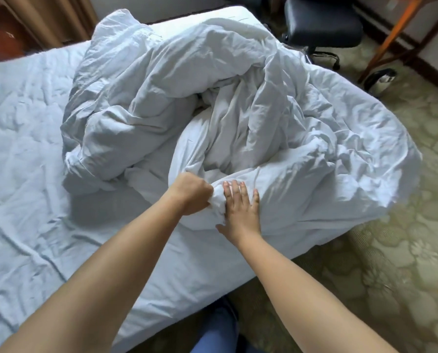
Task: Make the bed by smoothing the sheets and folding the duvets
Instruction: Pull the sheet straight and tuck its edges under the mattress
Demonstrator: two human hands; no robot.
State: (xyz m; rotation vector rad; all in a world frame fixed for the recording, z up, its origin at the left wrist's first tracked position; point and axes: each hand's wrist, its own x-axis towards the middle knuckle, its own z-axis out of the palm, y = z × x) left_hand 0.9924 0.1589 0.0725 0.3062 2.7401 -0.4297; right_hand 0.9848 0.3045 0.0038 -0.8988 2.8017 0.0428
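Duvet [238,98] lies bunched on the bed's far right half, over the wrinkled sheet [22,149]. Left hand [191,193] fists a near-edge fold; right hand [241,207] presses flat beside it, fingers slightly spread. Step judged: finding an edge. Next: pull it out straight for folding.

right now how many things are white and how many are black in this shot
White: 2 - crumpled white duvet, wrinkled white fitted sheet
Black: 1 - black padded office chair
Total: 3
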